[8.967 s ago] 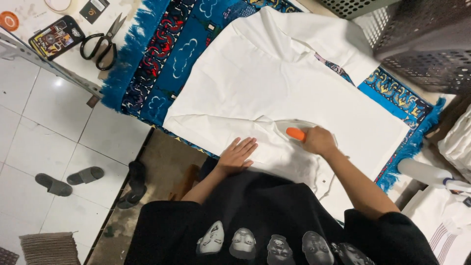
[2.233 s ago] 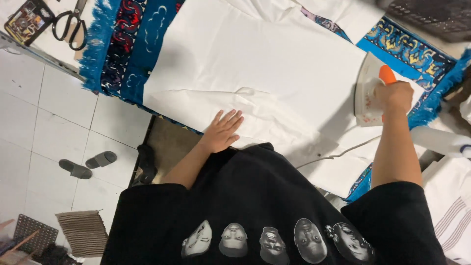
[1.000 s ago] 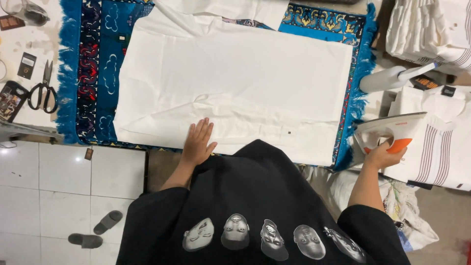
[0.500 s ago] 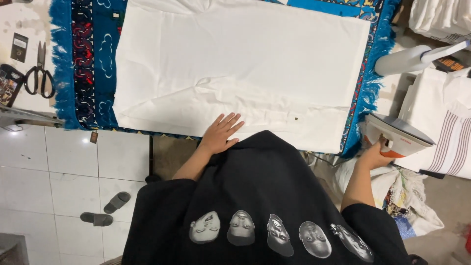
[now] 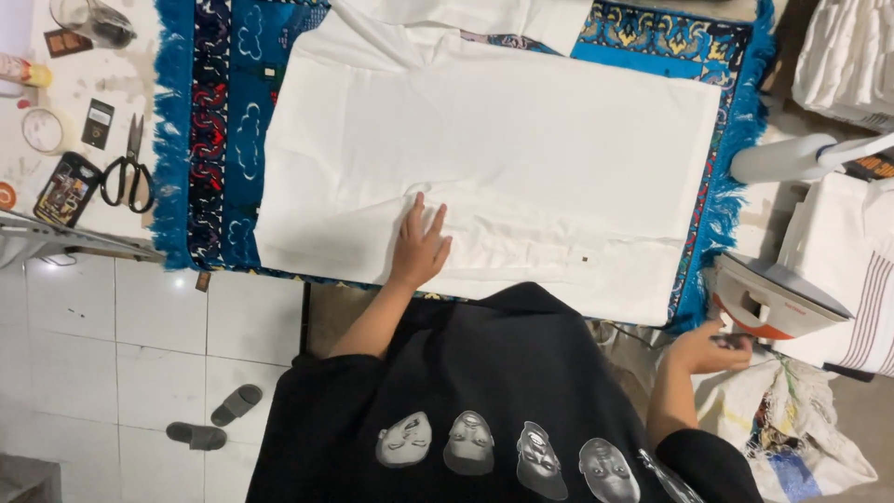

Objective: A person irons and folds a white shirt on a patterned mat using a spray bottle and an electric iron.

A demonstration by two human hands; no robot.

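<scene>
A white garment [image 5: 521,158] lies spread flat on a blue patterned rug [image 5: 219,130] that covers the table. My left hand [image 5: 419,247] rests palm down on the garment's near edge, fingers spread. A white and orange iron [image 5: 778,298] stands tilted just past the rug's right fringe, off the garment. My right hand [image 5: 708,349] is below the iron's near end, with its fingers curled at the orange handle.
Black scissors [image 5: 126,177], a tape roll [image 5: 42,130], a dark card case [image 5: 63,191] and a glass [image 5: 93,19] lie left of the rug. Folded white clothes [image 5: 847,56] and striped cloth [image 5: 861,289] sit on the right. Grey slippers [image 5: 214,419] lie on the tiled floor.
My right hand carried the iron off the garment to the right and lowered it beside the table edge. My left hand stayed flat on the garment's near edge.
</scene>
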